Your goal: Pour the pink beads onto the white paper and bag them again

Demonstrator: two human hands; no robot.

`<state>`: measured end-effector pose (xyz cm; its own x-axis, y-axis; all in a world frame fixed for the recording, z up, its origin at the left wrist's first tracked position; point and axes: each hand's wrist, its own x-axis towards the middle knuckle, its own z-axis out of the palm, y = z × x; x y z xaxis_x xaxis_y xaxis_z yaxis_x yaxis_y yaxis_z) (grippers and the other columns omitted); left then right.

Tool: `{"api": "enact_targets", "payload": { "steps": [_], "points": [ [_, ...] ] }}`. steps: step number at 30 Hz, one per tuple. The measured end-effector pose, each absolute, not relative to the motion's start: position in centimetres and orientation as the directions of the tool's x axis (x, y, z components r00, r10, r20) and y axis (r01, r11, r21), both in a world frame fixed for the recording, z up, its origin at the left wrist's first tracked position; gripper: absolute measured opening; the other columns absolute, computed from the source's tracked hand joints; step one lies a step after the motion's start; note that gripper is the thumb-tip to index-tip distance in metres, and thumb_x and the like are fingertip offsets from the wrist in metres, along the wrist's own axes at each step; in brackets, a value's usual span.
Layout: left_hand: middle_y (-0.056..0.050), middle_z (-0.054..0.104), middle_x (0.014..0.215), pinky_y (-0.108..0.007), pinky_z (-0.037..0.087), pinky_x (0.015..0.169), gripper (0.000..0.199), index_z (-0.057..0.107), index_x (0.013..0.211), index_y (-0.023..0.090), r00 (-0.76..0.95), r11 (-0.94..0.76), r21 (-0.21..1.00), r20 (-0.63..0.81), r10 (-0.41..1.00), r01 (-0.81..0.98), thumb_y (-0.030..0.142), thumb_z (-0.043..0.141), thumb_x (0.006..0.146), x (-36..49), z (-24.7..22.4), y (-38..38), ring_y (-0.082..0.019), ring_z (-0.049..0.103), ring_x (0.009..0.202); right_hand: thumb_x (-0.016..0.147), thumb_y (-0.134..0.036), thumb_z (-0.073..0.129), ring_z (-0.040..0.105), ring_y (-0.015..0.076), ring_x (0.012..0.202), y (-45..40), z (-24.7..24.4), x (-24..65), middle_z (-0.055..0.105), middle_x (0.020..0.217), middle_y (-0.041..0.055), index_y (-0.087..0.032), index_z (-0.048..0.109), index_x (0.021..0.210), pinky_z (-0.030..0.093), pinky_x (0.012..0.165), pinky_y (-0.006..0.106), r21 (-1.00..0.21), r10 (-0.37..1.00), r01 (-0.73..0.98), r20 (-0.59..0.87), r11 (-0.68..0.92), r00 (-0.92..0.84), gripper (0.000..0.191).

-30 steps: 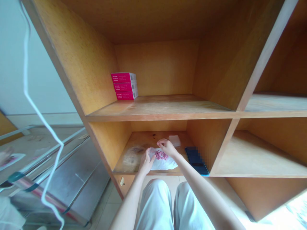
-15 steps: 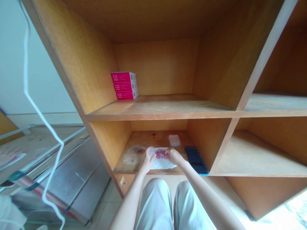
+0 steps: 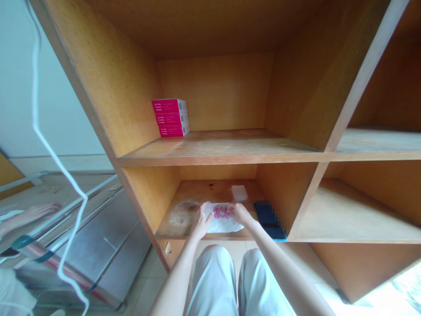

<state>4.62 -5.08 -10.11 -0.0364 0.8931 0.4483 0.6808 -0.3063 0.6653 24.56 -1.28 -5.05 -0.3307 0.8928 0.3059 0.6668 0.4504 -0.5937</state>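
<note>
White paper sheet (image 3: 223, 226) flat on the lower wooden shelf (image 3: 197, 191), small pink beads (image 3: 222, 212) heaped on its middle, their exact kind too small to make out. Left hand (image 3: 201, 221) at the sheet's left edge, fingers together and upright. Right hand (image 3: 240, 213) curled at the beads, fingertips hidden, grip unclear. Pixelated phone (image 3: 267, 220) just beside.

Wooden shelving (image 3: 213, 92) stands on floor tiles (image 3: 148, 281) beside a pale wall (image 3: 59, 87).
</note>
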Motion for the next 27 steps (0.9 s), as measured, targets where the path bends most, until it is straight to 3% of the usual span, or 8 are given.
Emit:
{"api": "enact_targets", "payload": {
  "steps": [6, 14, 18, 23, 27],
  "points": [
    [-0.014, 0.045, 0.124, -0.040, 0.033, 0.097, 0.051, 0.028, 0.126, 0.017, -0.008, -0.319, 0.638, 0.455, 0.891, 0.701, 0.041, 0.039, 0.083, 4.7, -10.0, -5.2, -0.022, 0.041, 0.117, 0.073, -0.018, 0.052, 0.058, 0.0139, 0.070, -0.9, -2.9, 21.8, 0.063, 0.075, 0.0049, -0.015, 0.061, 0.074, 0.043, 0.064, 0.022, -0.764, 0.875, 0.427, 0.413, 0.484, -0.252, 0.011],
    [-0.014, 0.046, 0.123, -0.040, 0.035, 0.094, 0.048, 0.031, 0.123, 0.017, -0.004, -0.313, 0.642, 0.442, 0.897, 0.700, 0.041, 0.039, 0.083, 4.8, -9.8, -5.3, -0.022, 0.044, 0.114, 0.079, -0.021, 0.048, 0.055, 0.0155, 0.084, -1.7, -1.6, 19.1, 0.063, 0.079, 0.0055, -0.016, 0.062, 0.064, 0.040, 0.079, 0.026, -0.633, 0.772, 0.448, 0.459, 0.631, -0.438, 0.021],
    [-0.015, 0.045, 0.124, -0.040, 0.034, 0.095, 0.049, 0.029, 0.125, 0.016, 0.002, -0.321, 0.648, 0.442, 0.897, 0.691, 0.041, 0.039, 0.083, 4.8, -9.5, -5.4, -0.022, 0.043, 0.116, 0.081, -0.019, 0.045, 0.055, 0.0149, 0.084, -2.0, -1.5, 20.3, 0.063, 0.083, 0.0070, -0.015, 0.063, 0.075, 0.040, 0.076, 0.024, -0.627, 0.797, 0.493, 0.480, 0.604, -0.366, 0.019],
    [-0.014, 0.046, 0.123, -0.040, 0.033, 0.097, 0.050, 0.031, 0.125, 0.017, -0.025, -0.313, 0.660, 0.449, 0.893, 0.683, 0.040, 0.041, 0.082, 4.9, -9.5, -5.4, -0.021, 0.043, 0.116, 0.077, -0.022, 0.049, 0.058, 0.0157, 0.065, -2.6, -2.4, 22.5, 0.064, 0.073, 0.0071, -0.015, 0.062, 0.078, 0.038, 0.058, 0.022, -0.512, 0.929, 0.775, 0.223, 0.370, -0.297, 0.015],
    [-0.014, 0.046, 0.124, -0.040, 0.033, 0.098, 0.050, 0.031, 0.125, 0.016, -0.030, -0.303, 0.670, 0.436, 0.899, 0.677, 0.040, 0.041, 0.082, 4.9, -9.7, -5.4, -0.021, 0.043, 0.116, 0.078, -0.026, 0.047, 0.062, 0.0217, 0.070, -3.0, -3.7, 23.2, 0.066, 0.077, 0.0130, -0.014, 0.064, 0.080, 0.039, 0.057, 0.025, -0.315, 0.935, 0.881, 0.081, 0.353, -0.346, 0.020]
  ]
}}
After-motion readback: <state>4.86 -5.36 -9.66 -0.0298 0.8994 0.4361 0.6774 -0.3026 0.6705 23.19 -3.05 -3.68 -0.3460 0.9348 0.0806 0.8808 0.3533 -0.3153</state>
